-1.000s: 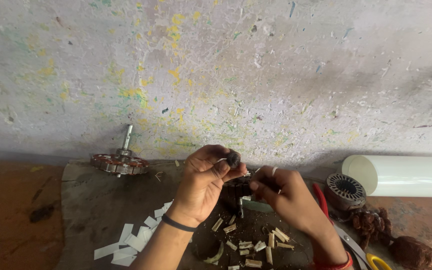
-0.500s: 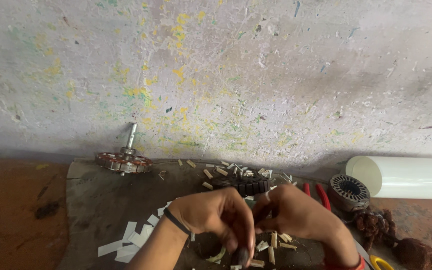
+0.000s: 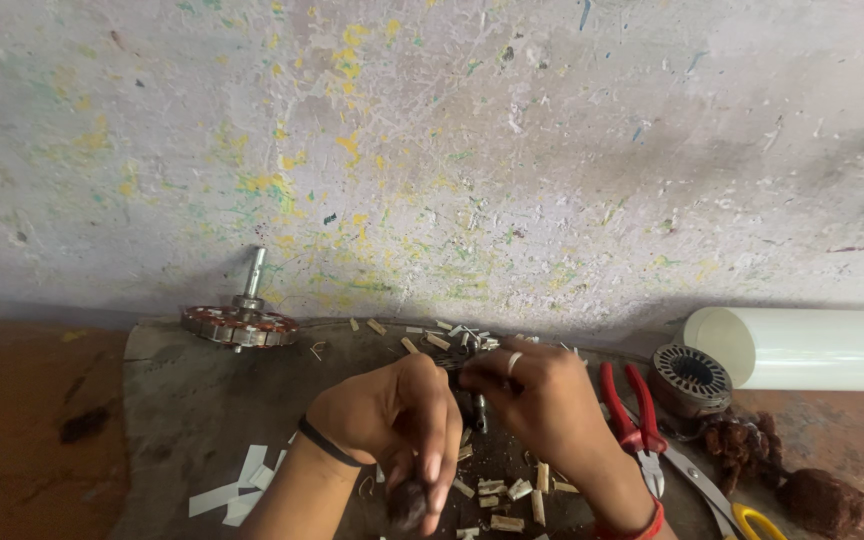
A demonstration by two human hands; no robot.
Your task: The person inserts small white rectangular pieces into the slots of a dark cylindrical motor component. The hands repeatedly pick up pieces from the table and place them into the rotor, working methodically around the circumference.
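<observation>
We work at a dark, worn work mat [image 3: 182, 420] laid against a paint-flecked plaster wall [image 3: 452, 150]. Our left hand [image 3: 397, 420], with a black band at the wrist, points downward with its fingers curled closed around a small dark rounded part [image 3: 407, 503] at the near edge of the mat; the fingers cover most of that part, so we cannot tell its exact shape. Our right hand [image 3: 537, 395], with a ring on one finger and a red bangle at the wrist, sits just beside the left and is closed on a dark metal motor piece [image 3: 474, 400], which the two hands largely hide. Short pale insulation strips [image 3: 512, 492] lie scattered beneath and beyond both hands, and white paper slips [image 3: 242, 485] lie to the left. A copper-wound rotor with an upright steel shaft [image 3: 242, 318] stands at the far left of the mat. To the right lie red-handled pliers [image 3: 632, 405], a round laminated stator core [image 3: 690, 375], yellow-handled scissors [image 3: 752, 520], a white plastic pipe [image 3: 802, 348] and clumps of brown copper wire [image 3: 742, 450].
</observation>
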